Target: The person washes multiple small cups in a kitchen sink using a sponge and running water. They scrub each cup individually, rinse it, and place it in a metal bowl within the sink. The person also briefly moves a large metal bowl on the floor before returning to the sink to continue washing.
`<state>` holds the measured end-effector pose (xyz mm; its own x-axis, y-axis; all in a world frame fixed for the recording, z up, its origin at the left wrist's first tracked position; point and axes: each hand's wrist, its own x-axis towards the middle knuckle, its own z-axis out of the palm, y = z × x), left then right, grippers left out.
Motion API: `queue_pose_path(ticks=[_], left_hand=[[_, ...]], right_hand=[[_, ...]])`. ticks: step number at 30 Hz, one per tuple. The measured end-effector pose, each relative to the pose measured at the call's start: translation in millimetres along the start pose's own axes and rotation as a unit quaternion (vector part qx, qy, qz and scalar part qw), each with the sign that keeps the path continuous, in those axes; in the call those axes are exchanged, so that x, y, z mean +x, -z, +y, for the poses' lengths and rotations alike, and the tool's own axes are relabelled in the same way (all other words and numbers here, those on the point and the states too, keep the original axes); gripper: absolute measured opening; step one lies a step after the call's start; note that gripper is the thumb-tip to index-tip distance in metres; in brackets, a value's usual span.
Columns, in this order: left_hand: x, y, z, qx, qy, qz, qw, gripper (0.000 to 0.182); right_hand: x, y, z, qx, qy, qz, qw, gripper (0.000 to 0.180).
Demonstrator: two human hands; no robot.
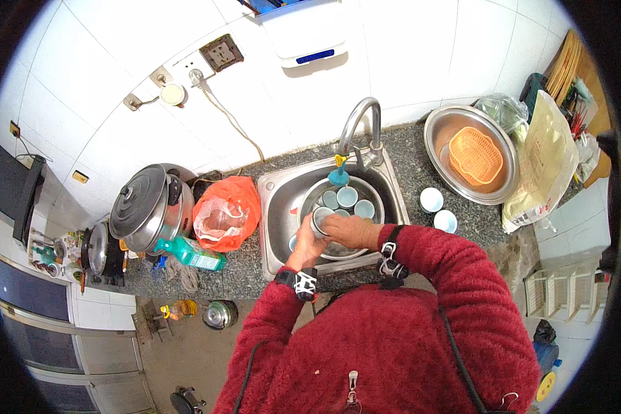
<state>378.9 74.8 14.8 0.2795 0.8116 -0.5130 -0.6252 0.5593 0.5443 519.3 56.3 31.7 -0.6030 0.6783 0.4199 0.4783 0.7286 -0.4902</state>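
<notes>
Over the sink, my left hand point(307, 242) holds a small pale cup point(321, 219) tilted on its side. My right hand point(348, 231) is against the same cup from the right, its fingers at the rim; whether it grips the cup or a cloth is hidden. Beneath them a round stainless steel basin point(376, 194) stands in the steel sink point(275, 204), holding several light blue cups point(347, 197). A blue tap nozzle point(338, 177) hangs over the basin from the curved metal faucet point(353, 118). Two more cups point(431, 200) stand on the granite counter at the right.
Right of the sink, a large metal bowl point(432, 135) holds an orange plastic basket point(476, 155), beside a yellowish bag point(546, 155). On the left are a red plastic bag point(248, 207), a green bottle point(194, 254), a grey cloth point(183, 274) and a lidded steel pot point(150, 207).
</notes>
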Motion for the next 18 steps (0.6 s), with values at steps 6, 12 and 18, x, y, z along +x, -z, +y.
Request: queue_pose_path(ticks=[6, 12, 18], left_hand=[[-3.8, -2.0, -7.7, -0.023, -0.114, -0.076, 0.99, 0.041], [-2.3, 0.7, -4.8, -0.044, -0.022, -0.049, 0.998, 0.04], [3.0, 6.5, -7.2, 0.036, -0.002, -0.08, 0.996, 0.046]], right_hand=[[0.4, 9.5, 0.6, -0.024, -0.041, 0.056, 0.997, 0.028], [4.1, 18.6, 0.0, 0.037, -0.166, -0.075, 0.983, 0.029], [-0.8, 19.4, 3.7, 0.091, 0.164, 0.068, 0.98, 0.03]])
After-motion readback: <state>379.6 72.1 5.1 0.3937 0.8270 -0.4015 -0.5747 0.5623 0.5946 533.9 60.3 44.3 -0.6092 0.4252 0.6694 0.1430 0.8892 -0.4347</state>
